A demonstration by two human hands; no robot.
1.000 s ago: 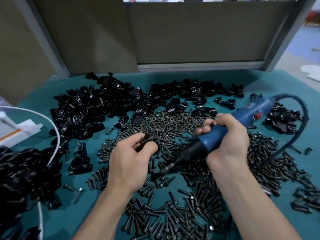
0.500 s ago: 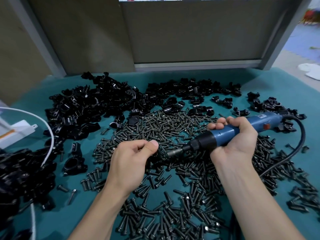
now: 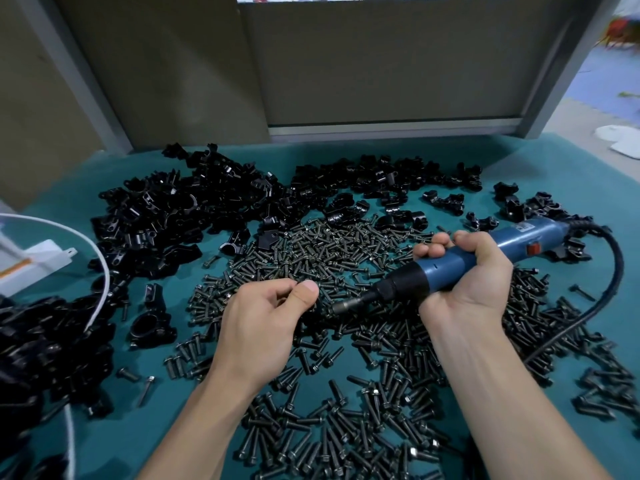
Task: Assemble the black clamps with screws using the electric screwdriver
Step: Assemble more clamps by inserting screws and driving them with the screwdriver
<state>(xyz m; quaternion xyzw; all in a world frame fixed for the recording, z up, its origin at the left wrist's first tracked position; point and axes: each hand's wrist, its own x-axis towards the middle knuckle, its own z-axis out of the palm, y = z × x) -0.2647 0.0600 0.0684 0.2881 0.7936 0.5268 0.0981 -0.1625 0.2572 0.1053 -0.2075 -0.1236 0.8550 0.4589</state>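
Blue electric screwdriver sits fisted in your right hand, little changed from half a second ago, bit aimed left at your left hand. That hand's thumb and fingers pinch together; what they hold, you can't tell. Screws carpet the teal mat; black clamps heap beyond and left. White cable crosses the left pile.
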